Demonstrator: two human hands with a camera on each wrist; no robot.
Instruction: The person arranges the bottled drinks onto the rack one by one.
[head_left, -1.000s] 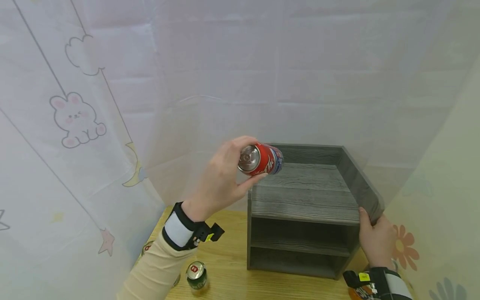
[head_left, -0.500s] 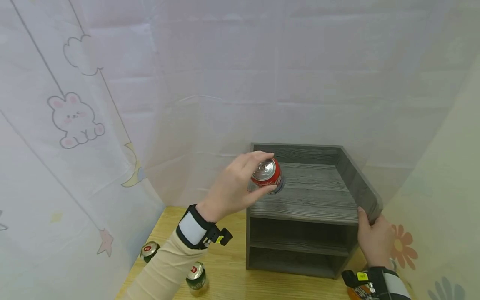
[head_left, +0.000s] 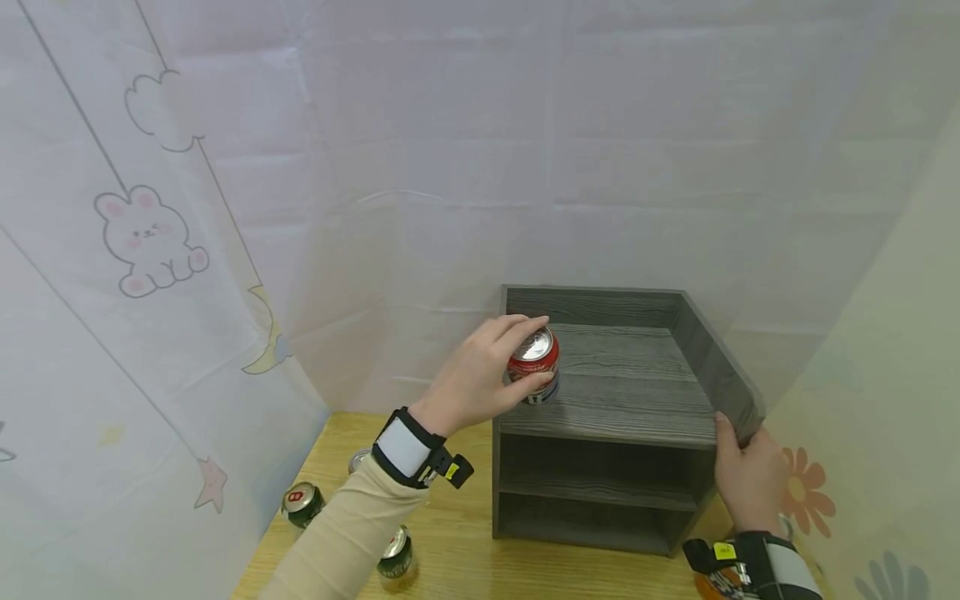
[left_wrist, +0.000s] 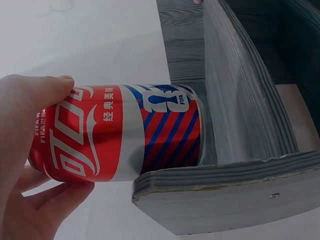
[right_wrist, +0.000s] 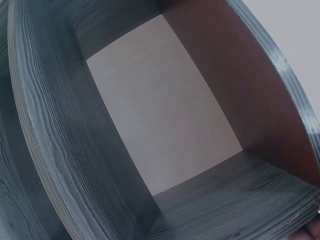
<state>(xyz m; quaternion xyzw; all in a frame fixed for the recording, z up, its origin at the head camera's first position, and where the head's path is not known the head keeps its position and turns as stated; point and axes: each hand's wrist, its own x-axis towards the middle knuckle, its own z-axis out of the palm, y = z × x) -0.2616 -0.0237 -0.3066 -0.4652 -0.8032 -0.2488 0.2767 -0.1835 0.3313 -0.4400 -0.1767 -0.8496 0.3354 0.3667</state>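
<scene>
My left hand (head_left: 480, 375) holds a red cola can (head_left: 534, 368) near its top rim, fingers on the far side and thumb on the near side. The can stands about upright at the left front of the top board of a grey wood-grain shelf unit (head_left: 622, 367). In the left wrist view, the striped lower end of the can (left_wrist: 172, 132) is at that board; whether it bears its full weight there I cannot tell. My right hand (head_left: 753, 479) grips the front of the unit's right side panel, thumb on the inner side. Only its fingertips (right_wrist: 311, 231) show in the right wrist view.
Two green cans, one at the left (head_left: 302, 504) and one nearer (head_left: 395, 554), stand on the wooden table (head_left: 450, 500). Another can's silver top (head_left: 358, 458) shows behind the left forearm. An orange item (head_left: 712, 586) sits under the right wrist. Printed curtains (head_left: 412, 167) enclose the table.
The left hand has moved right and down with the cola can, which has turned from tilted to nearly upright over the top board. The right hand keeps its place on the side panel.
</scene>
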